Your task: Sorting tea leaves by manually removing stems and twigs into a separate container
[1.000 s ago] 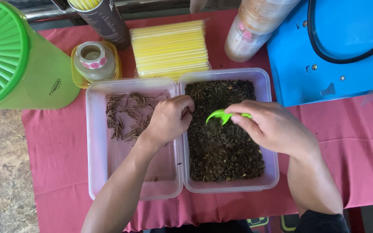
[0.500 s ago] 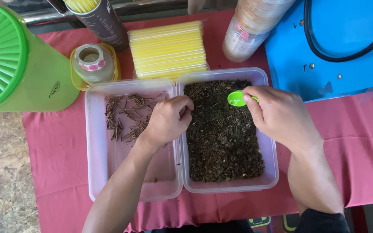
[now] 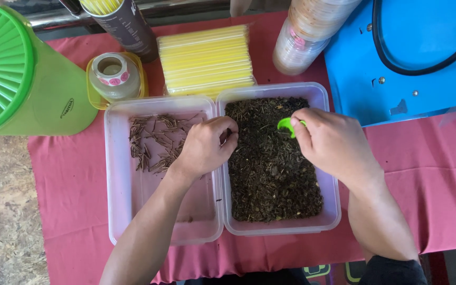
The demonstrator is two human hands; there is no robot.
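Scoop: small green plastic scoop (image 3: pixel 285 125) is tipping into the dark loose leaf (image 3: pixel 270 163) at the far end of the right tub (image 3: pixel 329 158) — likely light and stiff, best pinched by its short handle.
Right hand: right hand (image 3: pixel 333 145) is clamping thumb and fingers on that handle.
Left hand: left hand (image 3: pixel 205 145) is resting curled over the wall between the tubs; whether the fingers are pinching anything, I cannot tell.
Leaf: dry, crumbly, probably spilling easily.
Left tub: left tub (image 3: pixel 117 174) is holding sorted brown stems (image 3: pixel 157 142).
Packages: yellow straw pack (image 3: pixel 207 58) is lying beyond the tubs; sticker roll (image 3: pixel 113 71) in a yellow dish; green lidded jug (image 3: pixel 22 74) far left; stacked cup lids (image 3: pixel 312 31); blue machine (image 3: pixel 412 63) on the right — all on red cloth (image 3: pixel 69 179).
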